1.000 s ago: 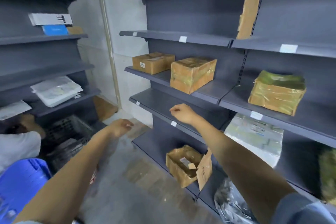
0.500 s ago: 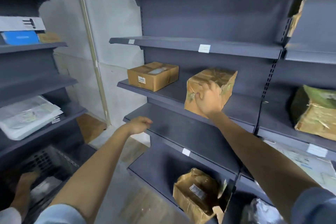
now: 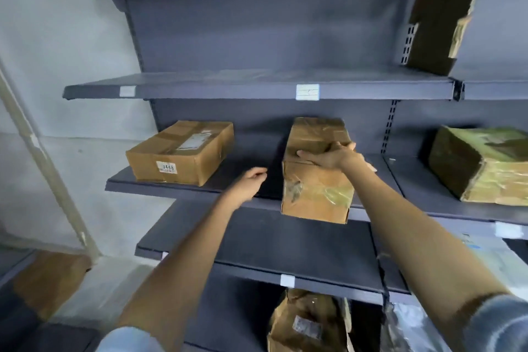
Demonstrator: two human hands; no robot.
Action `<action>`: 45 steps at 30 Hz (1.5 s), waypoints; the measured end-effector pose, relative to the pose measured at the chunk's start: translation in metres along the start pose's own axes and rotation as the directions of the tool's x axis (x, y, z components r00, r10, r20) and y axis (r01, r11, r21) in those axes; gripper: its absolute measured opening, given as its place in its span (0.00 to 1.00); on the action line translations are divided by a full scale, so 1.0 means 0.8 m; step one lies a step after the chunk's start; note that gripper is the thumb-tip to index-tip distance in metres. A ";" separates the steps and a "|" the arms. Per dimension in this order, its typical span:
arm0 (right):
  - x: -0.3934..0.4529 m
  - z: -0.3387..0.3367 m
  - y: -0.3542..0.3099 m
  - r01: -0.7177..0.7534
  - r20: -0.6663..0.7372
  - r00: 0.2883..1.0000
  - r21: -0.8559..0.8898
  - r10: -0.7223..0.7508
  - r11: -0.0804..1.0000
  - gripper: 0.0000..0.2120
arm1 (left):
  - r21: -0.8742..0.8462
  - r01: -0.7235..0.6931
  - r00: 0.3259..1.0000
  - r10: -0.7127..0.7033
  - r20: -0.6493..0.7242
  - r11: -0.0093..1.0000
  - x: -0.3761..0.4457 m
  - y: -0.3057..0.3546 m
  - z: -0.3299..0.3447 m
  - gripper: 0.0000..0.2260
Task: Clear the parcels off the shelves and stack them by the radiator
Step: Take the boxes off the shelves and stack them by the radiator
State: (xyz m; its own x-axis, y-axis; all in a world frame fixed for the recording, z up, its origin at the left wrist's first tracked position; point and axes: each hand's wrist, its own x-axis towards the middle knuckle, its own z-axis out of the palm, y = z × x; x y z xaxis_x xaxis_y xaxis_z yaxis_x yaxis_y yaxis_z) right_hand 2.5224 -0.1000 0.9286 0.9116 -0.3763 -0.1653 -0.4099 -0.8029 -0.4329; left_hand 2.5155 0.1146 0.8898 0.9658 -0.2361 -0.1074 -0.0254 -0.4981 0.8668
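Note:
A taped brown parcel (image 3: 314, 191) sits on the middle shelf (image 3: 245, 188), its front end hanging over the shelf edge. My right hand (image 3: 334, 156) lies on top of it, fingers wrapped over the top and far side. My left hand (image 3: 248, 184) hovers just left of this parcel, fingers loosely curled, holding nothing. A flatter cardboard box (image 3: 183, 151) with a white label stands further left on the same shelf. A crumpled parcel in greenish tape (image 3: 480, 163) rests on the neighbouring shelf to the right.
A torn cardboard box (image 3: 308, 323) lies on the lowest shelf, with plastic-wrapped packets (image 3: 485, 263) to its right. A tall brown carton (image 3: 440, 8) leans on the upper right shelf. A pale wall and a pipe (image 3: 43, 166) are on the left.
I have stepped closer to the shelves. My right hand has shifted from the parcel's front face onto its top, and the parcel now juts over the shelf edge. My left hand rose beside it.

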 end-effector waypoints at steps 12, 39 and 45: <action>-0.045 0.034 0.066 0.057 -0.208 0.967 0.741 0.148 0.669 0.36 | -0.341 0.173 0.904 -0.011 0.427 0.924 0.063 0.041 0.048 0.21; -0.838 -0.067 0.756 0.003 -0.274 0.451 0.952 0.849 0.305 0.18 | -0.224 0.218 0.212 0.178 0.961 0.950 -0.641 0.230 0.775 0.21; -0.892 -0.042 0.873 0.061 -0.242 0.279 0.970 0.929 0.235 0.09 | -0.076 0.049 0.104 0.071 0.992 0.996 -0.709 0.269 0.920 0.16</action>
State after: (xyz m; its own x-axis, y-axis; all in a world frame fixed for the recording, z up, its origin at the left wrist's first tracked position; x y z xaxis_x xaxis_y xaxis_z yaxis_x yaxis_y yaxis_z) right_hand 1.5848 -0.4075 0.7742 -0.1334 -0.9631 -0.2337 -0.0108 0.2372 -0.9714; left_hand 1.7726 -0.4728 0.7783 -0.1572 -0.8876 -0.4330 0.0419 -0.4440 0.8950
